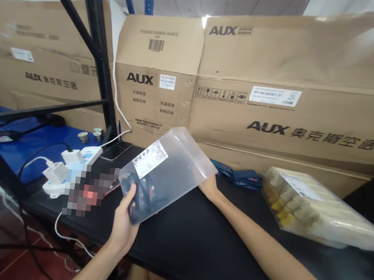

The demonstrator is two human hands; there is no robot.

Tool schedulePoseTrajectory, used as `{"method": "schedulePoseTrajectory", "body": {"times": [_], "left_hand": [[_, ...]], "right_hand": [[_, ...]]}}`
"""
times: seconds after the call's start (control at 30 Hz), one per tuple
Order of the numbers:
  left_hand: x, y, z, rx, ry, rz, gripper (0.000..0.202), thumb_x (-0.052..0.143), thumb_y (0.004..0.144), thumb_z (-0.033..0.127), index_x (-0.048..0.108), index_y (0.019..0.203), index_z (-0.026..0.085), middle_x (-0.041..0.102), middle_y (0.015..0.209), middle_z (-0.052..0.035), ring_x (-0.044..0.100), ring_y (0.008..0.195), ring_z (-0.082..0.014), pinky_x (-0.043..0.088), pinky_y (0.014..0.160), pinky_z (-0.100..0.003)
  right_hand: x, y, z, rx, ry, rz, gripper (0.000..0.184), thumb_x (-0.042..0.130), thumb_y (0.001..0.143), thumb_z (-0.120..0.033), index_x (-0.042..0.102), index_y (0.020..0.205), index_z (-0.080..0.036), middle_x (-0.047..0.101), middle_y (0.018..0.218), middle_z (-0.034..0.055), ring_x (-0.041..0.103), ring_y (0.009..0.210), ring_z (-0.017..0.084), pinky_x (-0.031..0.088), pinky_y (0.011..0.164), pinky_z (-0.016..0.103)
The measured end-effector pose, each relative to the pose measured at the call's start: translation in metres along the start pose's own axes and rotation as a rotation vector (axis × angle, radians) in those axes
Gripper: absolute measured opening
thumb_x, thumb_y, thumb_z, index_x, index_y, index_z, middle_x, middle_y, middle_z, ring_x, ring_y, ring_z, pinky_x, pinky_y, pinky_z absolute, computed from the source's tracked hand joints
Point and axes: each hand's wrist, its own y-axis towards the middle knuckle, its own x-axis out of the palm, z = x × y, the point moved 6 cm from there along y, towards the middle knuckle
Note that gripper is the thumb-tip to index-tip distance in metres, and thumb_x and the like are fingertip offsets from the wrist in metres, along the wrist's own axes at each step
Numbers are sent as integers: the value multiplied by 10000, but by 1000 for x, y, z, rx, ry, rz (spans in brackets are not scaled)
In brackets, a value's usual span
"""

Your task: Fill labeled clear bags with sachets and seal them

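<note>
- The left hand (123, 226) is clenching its grip around the lower corner of a clear plastic bag (168, 174), with the thumb lying across the front.
- The right hand (208, 188) is meeting the bag's far edge, its fingers passing out of sight behind the bag, so I can't tell whether this grip is closed or released.
- The bag is being held up at a tilt, above the black counter (193, 251) and not touching it.
- A white printed label (150, 159) is sitting on the bag's front, and a dark bundle (139, 200) is lying inside its lower part.
- A white power strip (83, 156) with plugs in it is lying near the left end of the counter, beside a blurred patch (88, 191) that is hiding whatever lies there.
- A phone (116, 150) is resting just behind that patch.
- Folded blue packets (245, 179) are lying just behind the right hand.
- A wrapped bundle of pale rolls (319, 210) is sitting farther right on the counter.
- Large AUX cardboard boxes (284, 79) are standing along the back, behind a black shelf frame (93, 40).
</note>
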Motion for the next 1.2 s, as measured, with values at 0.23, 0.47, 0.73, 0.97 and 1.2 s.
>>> {"method": "schedulePoseTrajectory", "body": {"times": [0.23, 0.47, 0.73, 0.97, 1.2], "left_hand": [[1, 1, 0, -13, -56, 13, 275, 678, 1048, 257, 792, 1290, 195, 840, 1219, -75, 812, 1119, -229, 618, 1090, -374], [0, 0, -1, -6, 3, 15, 278, 687, 1040, 249, 793, 1292, 199, 829, 1262, -82, 780, 1218, -260, 605, 1128, -426], [0, 1, -1, -21, 41, -18, 280, 670, 1058, 275, 796, 1299, 211, 807, 1334, -64, 782, 1195, -221, 605, 1117, -367], [1, -1, -1, 1, 102, -40, 326, 706, 1023, 257, 775, 1339, 212, 802, 1338, -93, 758, 1264, -283, 602, 1133, -447], [2, -1, -3, 18, 141, -68, 338, 750, 997, 299, 779, 1324, 220, 805, 1324, -94, 741, 1298, -295, 574, 1164, -450]], "right_hand": [[-55, -50, -63, -54, 10, -38, 148, 550, 976, -181, 687, 980, -238, 757, 1160, 143, 668, 1263, 363, 581, 1048, 548], [-67, -60, -39, 207, 78, -287, 422, 687, 906, -305, 684, 1321, -226, 760, 1335, 144, 739, 1221, 365, 589, 1086, 550], [-98, -57, -15, 289, 0, -491, 442, 839, 783, -294, 776, 1214, -217, 788, 1091, 120, 774, 958, 332, 649, 905, 500], [-138, -40, -26, 573, 674, -1, 400, 867, 756, -309, 770, 1140, -257, 743, 1183, 57, 742, 961, 225, 678, 766, 360], [-163, -33, -30, 613, 1021, 239, 462, 804, 784, -267, 744, 1239, -317, 727, 1278, 32, 743, 944, 193, 687, 703, 333]]}}
